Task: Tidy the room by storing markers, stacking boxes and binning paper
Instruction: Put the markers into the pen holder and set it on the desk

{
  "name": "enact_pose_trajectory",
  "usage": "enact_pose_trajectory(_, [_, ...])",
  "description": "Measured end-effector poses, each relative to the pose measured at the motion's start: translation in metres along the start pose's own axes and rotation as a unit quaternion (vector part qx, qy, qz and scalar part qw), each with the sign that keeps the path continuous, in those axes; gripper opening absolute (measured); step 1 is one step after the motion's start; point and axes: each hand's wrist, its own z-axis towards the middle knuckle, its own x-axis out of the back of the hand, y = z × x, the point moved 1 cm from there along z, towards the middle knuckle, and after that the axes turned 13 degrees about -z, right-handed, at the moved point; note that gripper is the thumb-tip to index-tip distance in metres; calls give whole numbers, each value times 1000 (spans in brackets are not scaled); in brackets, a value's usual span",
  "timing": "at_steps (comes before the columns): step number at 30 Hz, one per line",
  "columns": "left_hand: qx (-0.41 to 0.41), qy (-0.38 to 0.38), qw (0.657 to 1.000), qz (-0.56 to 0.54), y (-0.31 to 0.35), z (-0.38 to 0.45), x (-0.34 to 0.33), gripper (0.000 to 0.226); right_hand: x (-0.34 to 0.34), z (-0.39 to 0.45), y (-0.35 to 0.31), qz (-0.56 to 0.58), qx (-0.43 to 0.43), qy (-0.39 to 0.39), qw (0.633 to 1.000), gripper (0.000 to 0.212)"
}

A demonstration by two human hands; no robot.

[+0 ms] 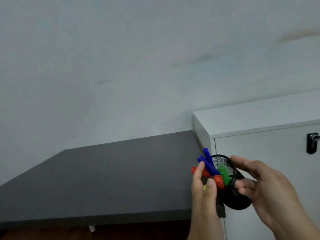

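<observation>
A black mesh pen holder [230,172] is held in the air, tilted with its mouth toward the camera, off the right end of the dark grey counter [107,179] and in front of a white cabinet [259,153]. Markers protrude from its mouth: two blue markers [207,161], two red markers [218,180] and a green marker [224,172]. The right hand [270,191] grasps the holder's wall, fingers over the rim, thumb beneath. The left hand [206,191] grips the bundle of markers at the mouth; a yellow-green spot shows between its fingers, unidentifiable. The holder's base is partly hidden by the right hand. A black latch [312,143] sits on the cabinet door. Both forearms are cut off at the frame's bottom edge.
</observation>
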Motion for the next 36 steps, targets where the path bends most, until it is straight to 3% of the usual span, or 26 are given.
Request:
enact_pose_trajectory(4, [-13,-2,996,92,23,12,0,68,-23,3,-5,-19,5,-20,1000,23])
enact_pose_trajectory(10, [13,3,979,202,58,40,22,31,-70,20,6,43,-19,21,999,23])
enact_pose_trajectory(15, [28,-1,957,289,65,65,67,35,-114,34,23,55,-57,12,997,25])
enact_pose_trajectory(17, [34,2,948,317,67,73,85,47,-132,39,29,50,-73,13,996,26])
enact_pose_trajectory(20, [87,-4,951,296,72,85,108,67,-153,47,39,50,-90,15,995,28])
enact_pose_trajectory(25, [167,-5,957,238,86,102,134,80,-184,56,54,29,-103,49,993,25])
enact_pose_trajectory(30, [152,-8,961,231,87,114,162,86,-212,64,67,17,-87,68,994,35])
enact_pose_trajectory(36, [119,-30,966,227,75,135,195,89,-233,73,79,-9,-62,54,997,33])
